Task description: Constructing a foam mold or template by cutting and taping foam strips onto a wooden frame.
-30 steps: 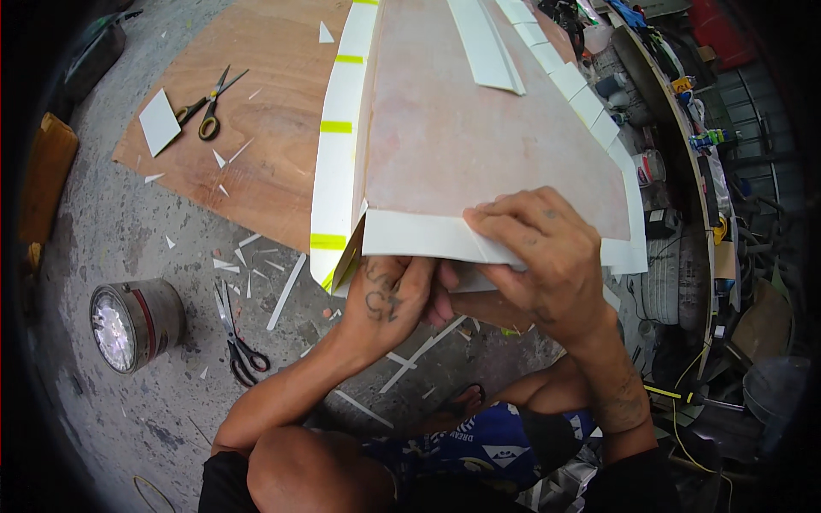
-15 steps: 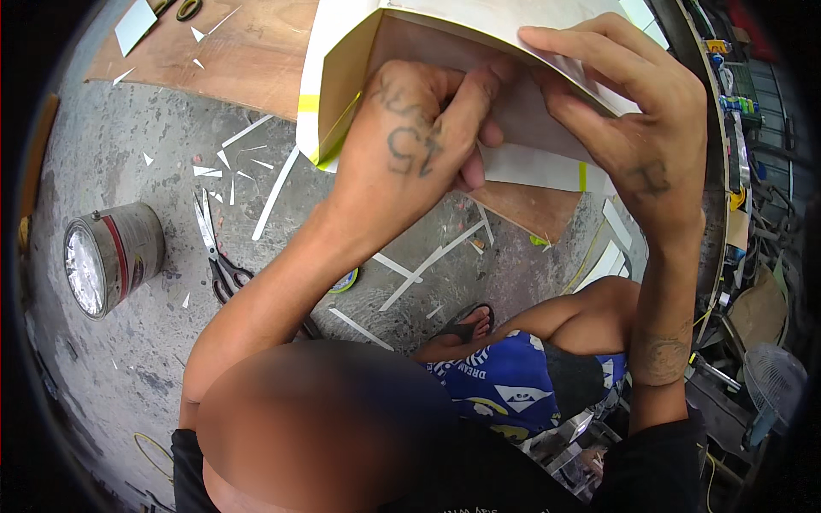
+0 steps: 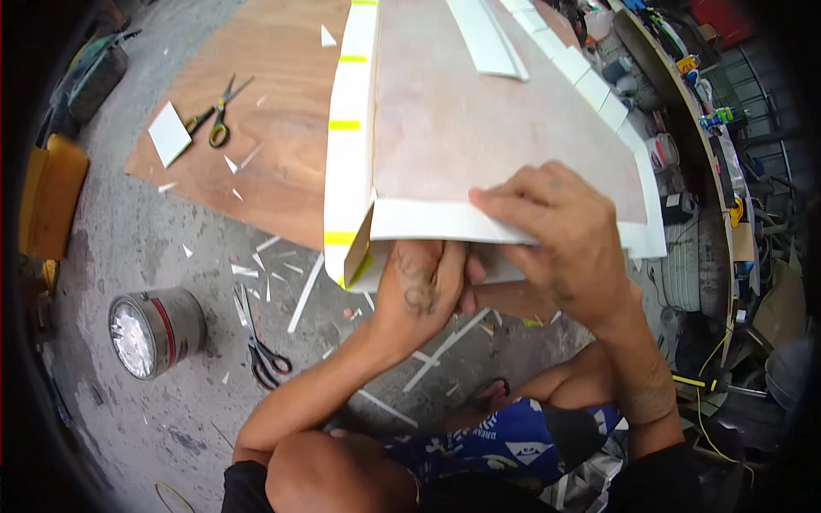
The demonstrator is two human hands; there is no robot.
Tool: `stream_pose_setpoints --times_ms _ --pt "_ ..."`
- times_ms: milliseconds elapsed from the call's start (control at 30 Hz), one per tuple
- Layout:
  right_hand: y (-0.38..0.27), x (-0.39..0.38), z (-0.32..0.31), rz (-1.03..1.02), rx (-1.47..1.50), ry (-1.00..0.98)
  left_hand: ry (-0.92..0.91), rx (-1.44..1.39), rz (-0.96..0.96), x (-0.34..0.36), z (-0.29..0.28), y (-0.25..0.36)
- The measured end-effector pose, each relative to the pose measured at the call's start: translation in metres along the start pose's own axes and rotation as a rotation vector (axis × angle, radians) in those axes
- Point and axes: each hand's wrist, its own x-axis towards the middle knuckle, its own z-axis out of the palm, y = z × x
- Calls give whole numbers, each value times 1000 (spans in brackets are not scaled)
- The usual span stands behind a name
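A pinkish board assembly (image 3: 479, 128) lies in front of me, edged with white strips and yellow tape tabs (image 3: 342, 237). Its near end has a white flap (image 3: 419, 218) over a hollow. My left hand (image 3: 419, 286) reaches beneath this flap, fingers curled and partly hidden inside; what they grip, if anything, is not visible. My right hand (image 3: 560, 239) pinches the flap toward its right part, fingertips on top and thumb at the lower edge. Loose white strips (image 3: 487, 47) rest on the board.
Plywood (image 3: 265, 68) at left bears scissors (image 3: 218, 128) and a white square (image 3: 169, 135). On the concrete floor are more scissors (image 3: 256, 346), a metal can (image 3: 154, 333) and white offcuts (image 3: 304, 291). A cluttered bench edge (image 3: 714, 171) runs along the right; my legs (image 3: 564, 385) are below.
Half a second ago the view showed inside the hollow; now it shows the board's top again, as a second ago. Both hands remain at the flap and sit lower in the picture.
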Motion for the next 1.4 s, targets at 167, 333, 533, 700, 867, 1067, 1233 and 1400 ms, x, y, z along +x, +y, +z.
stream_pose_setpoints --times_ms 167,333,533,700,867,1067,1233,1400 --pt "2 -4 4 54 31 -37 -45 45 21 -1 -6 1" --pt "1 2 2 18 27 -37 -10 0 -3 1 -11 -1" --pt "4 1 -3 74 34 -75 -301 270 -37 -27 -28 16" --pt "-22 9 -4 83 127 -29 -890 437 -74 -71 -98 65" --pt "-43 16 -27 48 132 53 -12 665 -51 -69 -195 125" --pt "-76 25 -31 -116 230 163 439 1362 384 21 -344 133" --pt "-84 18 -15 -264 283 59 386 1520 327 50 -351 120" --pt "-100 -6 14 -283 463 -265 532 1378 683 30 -339 123"
